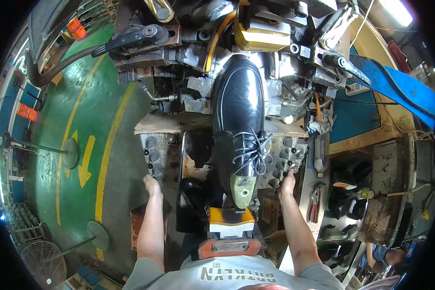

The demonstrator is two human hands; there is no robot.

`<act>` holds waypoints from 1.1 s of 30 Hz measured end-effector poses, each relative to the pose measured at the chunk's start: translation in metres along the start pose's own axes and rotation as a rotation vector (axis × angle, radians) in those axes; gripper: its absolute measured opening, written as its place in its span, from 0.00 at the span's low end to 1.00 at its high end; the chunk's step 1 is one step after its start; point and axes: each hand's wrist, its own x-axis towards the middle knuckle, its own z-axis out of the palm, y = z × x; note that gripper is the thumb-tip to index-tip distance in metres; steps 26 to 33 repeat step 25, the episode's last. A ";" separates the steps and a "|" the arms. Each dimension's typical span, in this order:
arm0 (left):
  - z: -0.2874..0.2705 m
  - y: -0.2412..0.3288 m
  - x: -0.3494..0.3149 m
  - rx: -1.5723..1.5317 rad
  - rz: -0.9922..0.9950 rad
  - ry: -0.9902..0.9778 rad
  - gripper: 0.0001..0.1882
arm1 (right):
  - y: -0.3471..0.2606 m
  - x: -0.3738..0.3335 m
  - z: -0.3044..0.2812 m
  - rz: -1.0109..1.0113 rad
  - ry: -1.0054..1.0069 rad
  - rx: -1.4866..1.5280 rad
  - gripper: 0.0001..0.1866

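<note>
A glossy black leather lace-up shoe sits sole-down on a last in the middle of a grey steel shoe-lasting machine, its rounded toe pushed up among the clamps and its pale green last heel pointing back toward the person. Grey laces lie loosely tied across the tongue. Below the heel an orange and white padded block presses close, leaving almost no gap.

On each side of the shoe a metal control panel studded with dark round knobs flanks it. The left hand rests at the lower edge of the left knob panel, fingers curled under so that only knuckles show; whether it grips anything I cannot tell. The right hand reaches up to the right knob panel, fingertips touching a knob at its lower edge, not clasped round anything.

Room is tight about the shoe, hemmed by clamps, a yellow hose and a black lever arm at upper left. To the left the green painted floor with yellow lines and arrow lies wide. To the right a blue slanted chute and a cluttered bench crowd in, red-handled pliers lying just beside the right forearm.
</note>
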 end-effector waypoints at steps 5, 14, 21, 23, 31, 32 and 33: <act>-0.013 0.082 -0.067 -0.139 0.362 -0.006 0.31 | -0.008 -0.023 0.026 -0.121 0.125 0.035 0.30; -0.013 0.094 -0.059 -0.232 0.460 0.036 0.28 | -0.033 -0.056 0.031 -0.161 -0.042 0.259 0.25; 0.026 0.203 -0.223 -0.273 0.781 -0.593 0.17 | -0.150 -0.175 0.090 -0.294 -0.594 0.144 0.23; 0.041 0.220 -0.241 -0.404 0.467 -0.896 0.20 | -0.166 -0.205 0.123 -0.058 -0.739 0.352 0.22; 0.048 0.223 -0.246 -0.454 0.252 -1.008 0.21 | -0.166 -0.213 0.133 0.146 -0.904 0.423 0.23; 0.048 0.223 -0.246 -0.454 0.252 -1.008 0.21 | -0.166 -0.213 0.133 0.146 -0.904 0.423 0.23; 0.048 0.223 -0.246 -0.454 0.252 -1.008 0.21 | -0.166 -0.213 0.133 0.146 -0.904 0.423 0.23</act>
